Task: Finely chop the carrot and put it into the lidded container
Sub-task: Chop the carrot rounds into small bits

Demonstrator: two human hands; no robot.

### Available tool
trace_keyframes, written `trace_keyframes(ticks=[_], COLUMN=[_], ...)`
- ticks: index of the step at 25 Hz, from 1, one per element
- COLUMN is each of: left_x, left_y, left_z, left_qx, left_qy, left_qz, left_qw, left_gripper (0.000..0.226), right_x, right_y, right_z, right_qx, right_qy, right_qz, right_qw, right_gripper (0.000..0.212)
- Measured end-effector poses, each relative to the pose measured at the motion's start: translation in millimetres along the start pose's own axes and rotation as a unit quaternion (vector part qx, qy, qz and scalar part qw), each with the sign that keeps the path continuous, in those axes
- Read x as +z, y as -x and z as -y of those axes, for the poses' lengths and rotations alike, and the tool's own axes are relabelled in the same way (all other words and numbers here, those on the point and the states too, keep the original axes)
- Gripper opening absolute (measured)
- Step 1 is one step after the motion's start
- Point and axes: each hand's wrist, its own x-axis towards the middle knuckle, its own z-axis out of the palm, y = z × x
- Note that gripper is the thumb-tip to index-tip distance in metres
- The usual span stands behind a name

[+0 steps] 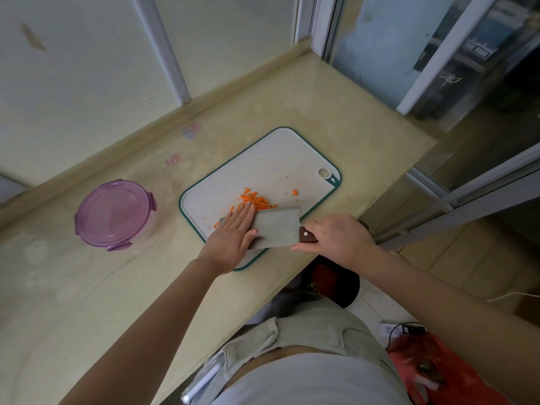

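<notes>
A small heap of finely chopped carrot (257,201) lies on the white cutting board (271,159) with a teal rim. A broad cleaver (277,228) lies almost flat on the board, its far edge against the heap. My right hand (336,236) grips its wooden handle. My left hand (233,232) rests flat on the blade's left part, fingers straight, fingertips at the carrot. A few carrot bits (295,192) lie apart to the right. The round container with a purple clip lid (115,214) stands closed on the counter, left of the board.
The beige counter (87,287) runs to a raised back ledge and wall panels. Its front edge lies just below the board. On the floor at lower right lie a red bag (438,372) and cables.
</notes>
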Motion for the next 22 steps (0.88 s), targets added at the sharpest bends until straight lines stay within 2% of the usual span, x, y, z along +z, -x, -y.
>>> trace_keyframes(ticks=[4, 6, 8, 11, 13, 15, 17, 19, 22], left_x=[-3, -6, -10, -15, -18, -16, -10, -3, -2], left_y=[1, 2, 2, 1, 1, -1, -5, -7, -4], left_z=[15, 17, 13, -5, -15, -15, -9, -2, 9], left_qx=[-0.085, -0.128, -0.149, -0.099, -0.024, -0.006, -0.043, -0.123, -0.25], left_qy=[-0.014, -0.019, -0.005, 0.051, 0.05, 0.019, -0.028, -0.063, -0.011], left_qz=[0.006, 0.004, -0.042, -0.134, -0.117, -0.078, -0.061, -0.039, -0.023], left_qw=[0.996, 0.992, 0.988, 0.985, 0.992, 0.997, 0.997, 0.99, 0.968], left_gripper=[0.059, 0.055, 0.055, 0.054, 0.063, 0.072, 0.071, 0.06, 0.055], right_x=[5, 7, 8, 9, 8, 4, 3, 5, 5], right_y=[9, 11, 11, 9, 7, 7, 7, 9, 12], right_z=[-11, -16, -21, -26, -26, -23, -21, -20, -18], right_qx=[-0.008, 0.006, 0.033, 0.066, 0.07, 0.068, 0.065, 0.059, 0.065], right_qy=[-0.016, -0.021, -0.029, -0.041, -0.036, -0.029, -0.024, -0.027, -0.039], right_qz=[-0.033, -0.048, -0.059, -0.065, -0.053, -0.039, -0.041, -0.036, -0.033], right_qw=[0.999, 0.999, 0.997, 0.995, 0.996, 0.996, 0.997, 0.997, 0.997], right_gripper=[0.051, 0.051, 0.051, 0.055, 0.059, 0.059, 0.055, 0.053, 0.053])
